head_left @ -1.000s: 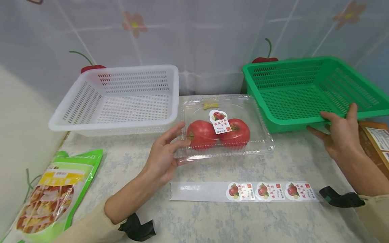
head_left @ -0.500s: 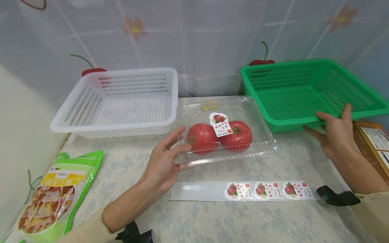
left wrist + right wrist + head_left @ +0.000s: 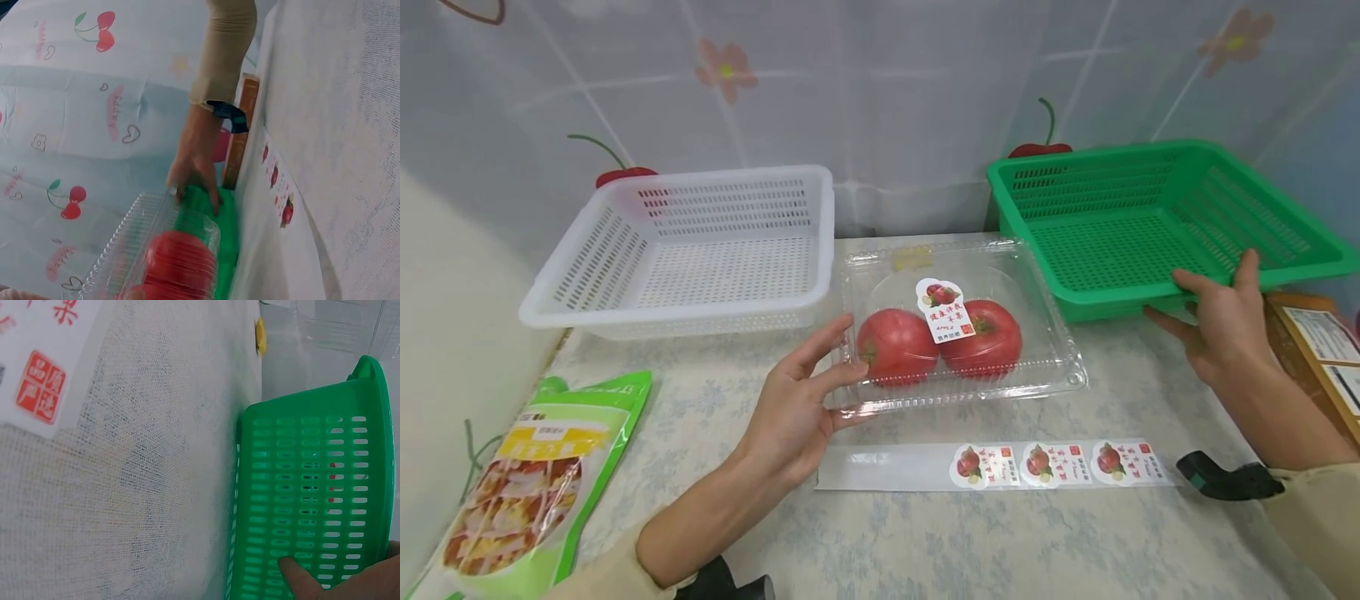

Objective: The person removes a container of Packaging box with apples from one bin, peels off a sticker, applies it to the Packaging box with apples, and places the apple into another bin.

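Note:
In the head view my left hand [image 3: 793,400] holds a clear plastic clamshell box [image 3: 1045,350] by its left front corner, thumb on top and fingers underneath. Two red tomatoes [image 3: 897,346] lie inside, and a white fruit label [image 3: 945,310] sits on the lid. My right hand [image 3: 1228,329] grips the near rim of a green basket [image 3: 1105,296], with fingers on both sides of it. From the right wrist, one finger [image 3: 300,578] shows against the slotted basket wall [image 3: 300,487]. The left wrist view shows the box [image 3: 140,231] in front of the green basket [image 3: 228,237].
A white basket [image 3: 677,315] stands at the back left. On the cloth-covered table lies a label strip [image 3: 880,467] with several stickers. At the left is a green snack bag [image 3: 520,483]; at the right, a brown package [image 3: 1311,350] lies partly under the green basket.
The box has come slightly toward me, closer to the label strip, with my left hand still holding it. My right hand stays on the green basket's rim. The whole head view has shifted a little.

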{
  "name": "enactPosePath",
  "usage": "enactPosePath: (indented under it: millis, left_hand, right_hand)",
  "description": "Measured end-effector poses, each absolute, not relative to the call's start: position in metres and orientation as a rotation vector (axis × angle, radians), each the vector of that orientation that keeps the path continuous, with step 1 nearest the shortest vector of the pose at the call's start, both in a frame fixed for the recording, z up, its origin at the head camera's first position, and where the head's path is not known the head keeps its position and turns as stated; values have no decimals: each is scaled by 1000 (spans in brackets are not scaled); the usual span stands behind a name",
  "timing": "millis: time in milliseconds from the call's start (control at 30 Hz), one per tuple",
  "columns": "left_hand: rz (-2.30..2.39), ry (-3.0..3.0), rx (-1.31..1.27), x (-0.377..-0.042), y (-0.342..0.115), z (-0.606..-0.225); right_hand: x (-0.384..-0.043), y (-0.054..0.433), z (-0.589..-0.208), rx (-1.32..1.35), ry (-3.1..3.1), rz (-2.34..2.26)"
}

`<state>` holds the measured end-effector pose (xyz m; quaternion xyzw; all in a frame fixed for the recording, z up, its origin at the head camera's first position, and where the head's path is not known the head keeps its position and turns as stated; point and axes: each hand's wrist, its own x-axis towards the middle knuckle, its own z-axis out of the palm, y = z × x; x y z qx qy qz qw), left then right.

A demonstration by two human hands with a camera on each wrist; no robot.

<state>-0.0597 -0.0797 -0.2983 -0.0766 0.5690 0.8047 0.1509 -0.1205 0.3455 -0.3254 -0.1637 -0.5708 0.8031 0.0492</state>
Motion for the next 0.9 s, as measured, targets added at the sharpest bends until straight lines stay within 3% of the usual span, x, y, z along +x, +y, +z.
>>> enactPosePath:
  millis: [433,900]
  left_hand:
    - [2398,1583,-84,-67,-58,-271]
    - [2561,1412,-34,-124,16,-240]
  right_hand:
    - [-122,341,-325,-537,-1788,2393]
    - [-122,339,-323,-542,-1798,2345]
